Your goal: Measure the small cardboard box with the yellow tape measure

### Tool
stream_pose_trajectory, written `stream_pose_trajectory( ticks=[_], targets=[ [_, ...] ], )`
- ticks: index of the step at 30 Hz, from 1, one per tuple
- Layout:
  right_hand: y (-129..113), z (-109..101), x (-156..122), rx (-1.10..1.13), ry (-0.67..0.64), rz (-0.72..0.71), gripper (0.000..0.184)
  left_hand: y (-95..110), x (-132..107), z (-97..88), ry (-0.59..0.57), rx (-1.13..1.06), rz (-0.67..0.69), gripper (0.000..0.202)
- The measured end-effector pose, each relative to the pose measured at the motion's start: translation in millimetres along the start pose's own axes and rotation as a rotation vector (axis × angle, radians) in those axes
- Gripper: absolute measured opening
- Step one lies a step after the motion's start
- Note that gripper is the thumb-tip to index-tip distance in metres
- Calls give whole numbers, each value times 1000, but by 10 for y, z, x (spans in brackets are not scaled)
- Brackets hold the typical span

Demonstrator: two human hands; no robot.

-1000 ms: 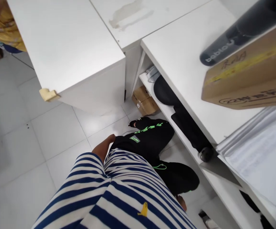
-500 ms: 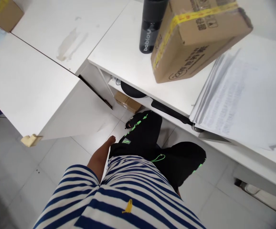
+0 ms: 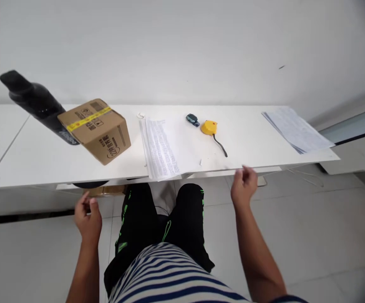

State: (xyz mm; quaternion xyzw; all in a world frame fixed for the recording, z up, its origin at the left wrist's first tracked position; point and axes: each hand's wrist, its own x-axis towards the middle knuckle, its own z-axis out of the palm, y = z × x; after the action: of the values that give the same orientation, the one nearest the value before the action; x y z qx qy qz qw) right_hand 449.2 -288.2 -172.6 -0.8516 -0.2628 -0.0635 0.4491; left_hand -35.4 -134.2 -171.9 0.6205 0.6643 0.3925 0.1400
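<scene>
Papers (image 3: 162,149) lie on the surface (image 3: 252,143), overhanging its near edge between our hands. Our right hand (image 3: 244,186) and left hand (image 3: 88,214) hover loosely curled, holding nothing. We could knock the overhanging stack off if we rise carelessly.

Both forearms reaching forward, left hand (image 3: 88,215) loosely curled and empty, right hand (image 3: 244,185) raised higher, fingers half bent, empty

White rectangular tabletop (image 3: 252,145) lies flat before the wall. Stapled white printed paper stack (image 3: 161,148) lies flat on the tabletop, its near end overhanging the tabletop's front edge.
</scene>
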Motion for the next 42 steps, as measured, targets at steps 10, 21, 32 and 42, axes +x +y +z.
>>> stream_pose_trajectory(
  ticks=[10, 21, 32, 42],
  targets=[
    [-1140, 1204, 1656, -294, -543, -273, 70, 1883, 1542, -198, -188, 497, 422, 70],
    [-2598, 811, 1081, 1183, -763, 49, 31, 1587, 1721, -676, -616, 181, 683, 61],
    [-3985, 1052, -128, 1527, -1356, -148, 40, 2297, 1555, -642, -647, -555, 53, 65],
    [-3691, 799, 1, 1407, -1186, -313, 32, 2377, 1609, -615, -934, -946, -193, 38]
  ],
)
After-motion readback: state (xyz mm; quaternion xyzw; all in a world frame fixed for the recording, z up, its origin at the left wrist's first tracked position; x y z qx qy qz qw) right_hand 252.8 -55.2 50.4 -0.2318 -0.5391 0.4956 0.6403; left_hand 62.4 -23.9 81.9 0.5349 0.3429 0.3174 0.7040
